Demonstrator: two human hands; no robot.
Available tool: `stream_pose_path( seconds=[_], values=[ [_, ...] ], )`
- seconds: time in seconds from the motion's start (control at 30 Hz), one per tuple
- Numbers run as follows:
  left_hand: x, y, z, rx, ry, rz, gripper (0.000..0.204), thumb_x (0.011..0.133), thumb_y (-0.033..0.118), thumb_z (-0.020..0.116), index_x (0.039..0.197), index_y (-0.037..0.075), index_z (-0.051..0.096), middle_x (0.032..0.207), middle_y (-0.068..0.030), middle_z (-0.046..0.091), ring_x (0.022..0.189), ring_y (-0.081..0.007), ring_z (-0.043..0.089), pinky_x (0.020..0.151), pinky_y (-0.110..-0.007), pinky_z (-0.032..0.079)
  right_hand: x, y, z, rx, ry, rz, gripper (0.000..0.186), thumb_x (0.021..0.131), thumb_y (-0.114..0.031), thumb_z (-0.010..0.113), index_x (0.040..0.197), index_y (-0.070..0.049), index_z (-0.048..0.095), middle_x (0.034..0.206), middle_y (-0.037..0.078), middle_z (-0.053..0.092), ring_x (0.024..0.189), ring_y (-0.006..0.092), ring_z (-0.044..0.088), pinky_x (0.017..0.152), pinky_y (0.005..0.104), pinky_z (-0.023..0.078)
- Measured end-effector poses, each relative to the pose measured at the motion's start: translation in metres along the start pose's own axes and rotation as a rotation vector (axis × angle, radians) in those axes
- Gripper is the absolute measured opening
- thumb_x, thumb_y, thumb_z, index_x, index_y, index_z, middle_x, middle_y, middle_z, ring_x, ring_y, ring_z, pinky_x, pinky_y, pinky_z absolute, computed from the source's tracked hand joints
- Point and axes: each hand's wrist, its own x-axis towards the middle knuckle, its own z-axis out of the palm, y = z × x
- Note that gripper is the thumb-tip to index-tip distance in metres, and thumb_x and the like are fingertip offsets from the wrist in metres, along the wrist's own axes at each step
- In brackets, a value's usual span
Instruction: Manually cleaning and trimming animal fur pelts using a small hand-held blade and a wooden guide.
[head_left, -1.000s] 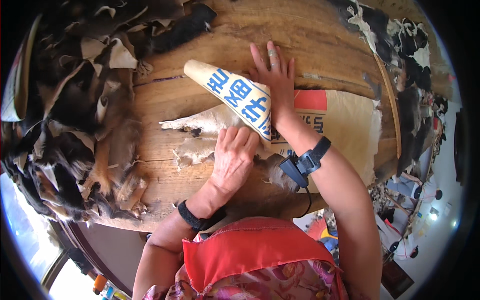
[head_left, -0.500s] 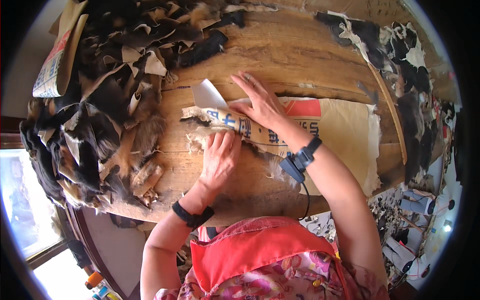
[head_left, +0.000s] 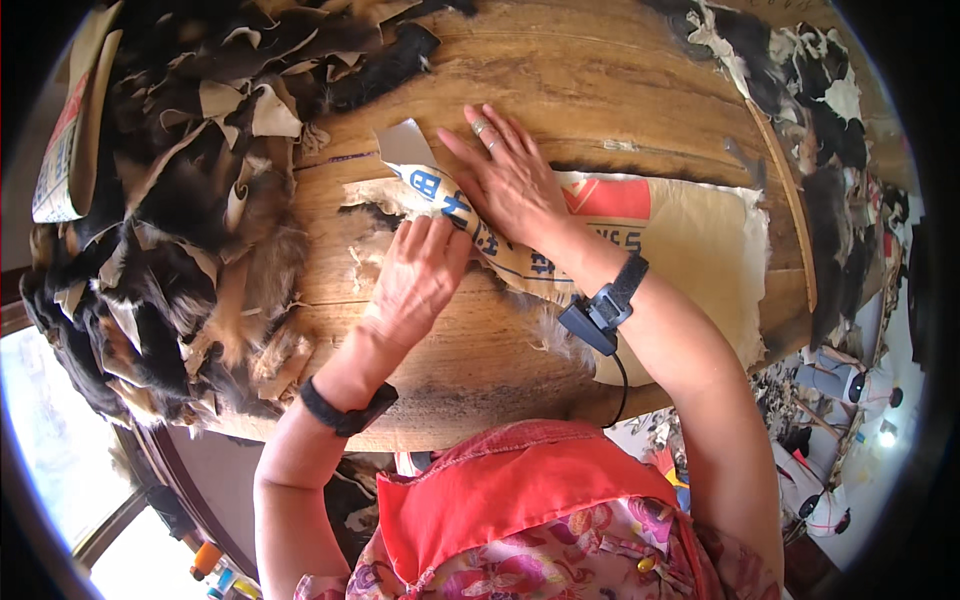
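Observation:
A sheet of tan paper with red and blue print lies on a wooden board. Its left end is curled over, and a white flap sticks up there. Ragged pale hide with dark fur shows from under that end; more fur fringes the paper's near edge. My left hand is closed at the curled part's near edge, its fingertips bent onto the paper and partly hidden. My right hand lies with fingers stretched out across the board just beyond the curl, its palm edge against the paper.
A heap of dark and brown fur scraps covers the board's left side, with a folded printed paper on its outer edge. At the right are a thin wooden strip and more black-and-white fur pieces. Scraps also lie below the board's right end.
My left hand has moved away from me along the curl. My right hand now lies flatter, fingers extended. The curled paper has turned, showing more blue print at its left end.

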Motion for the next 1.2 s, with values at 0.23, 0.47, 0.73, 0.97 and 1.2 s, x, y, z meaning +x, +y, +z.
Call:
stream_pose_path(
  seconds=[0.23, 0.47, 0.73, 0.97, 1.2],
  values=[
    [-0.001, -0.001, -0.009, -0.266, -0.166, -0.108, 0.021, 0.08, -0.007, 0.055, 0.096, 0.003, 0.061, 0.094, -0.0137, 0.057, 0.093, -0.0341, 0.061, 0.079, -0.042, 0.053, 0.006, 0.001, 0.005, -0.037, 0.007, 0.015, 0.059, 0.1, -0.047, 0.049, 0.153, -0.024, 0.037, 0.155, 0.024, 0.033, 0.146, 0.0395, 0.028, 0.121, 0.0533, 0.017],
    [-0.011, 0.016, 0.0, -0.355, -0.051, -0.211, 0.016, 0.081, -0.004, 0.06, 0.095, 0.003, 0.062, 0.094, -0.0146, 0.059, 0.088, -0.0371, 0.062, 0.076, -0.044, 0.052, 0.001, 0.0, 0.003, -0.097, 0.016, 0.064, 0.061, 0.101, -0.053, 0.042, 0.153, -0.02, 0.037, 0.157, 0.023, 0.032, 0.148, 0.0387, 0.024, 0.122, 0.0531, 0.014],
    [-0.008, 0.011, 0.008, -0.312, 0.028, -0.116, 0.015, 0.079, -0.009, 0.06, 0.089, 0.002, 0.061, 0.09, -0.0127, 0.058, 0.09, -0.0354, 0.058, 0.079, -0.044, 0.049, 0.003, -0.001, 0.009, 0.009, 0.085, 0.091, 0.059, 0.103, -0.045, 0.04, 0.149, -0.008, 0.041, 0.152, 0.025, 0.038, 0.145, 0.0405, 0.03, 0.121, 0.0532, 0.017],
    [-0.014, 0.016, 0.01, -0.345, 0.078, -0.132, 0.015, 0.08, -0.009, 0.06, 0.091, 0.002, 0.062, 0.09, -0.012, 0.059, 0.087, -0.0346, 0.059, 0.077, -0.042, 0.05, 0.008, 0.001, 0.006, -0.046, 0.1, 0.128, 0.057, 0.105, -0.043, 0.038, 0.151, -0.009, 0.037, 0.155, 0.024, 0.034, 0.147, 0.0396, 0.025, 0.122, 0.0514, 0.017],
    [-0.015, 0.028, 0.013, -0.064, 0.103, 0.058, 0.021, 0.075, 0.001, 0.065, 0.096, 0.003, 0.061, 0.096, -0.0115, 0.058, 0.091, -0.0297, 0.057, 0.083, -0.042, 0.049, -0.006, 0.047, -0.028, -0.065, 0.293, 0.252, 0.045, 0.099, -0.028, 0.056, 0.137, -0.004, 0.051, 0.146, 0.025, 0.044, 0.14, 0.0401, 0.038, 0.117, 0.0522, 0.028]
  ],
)
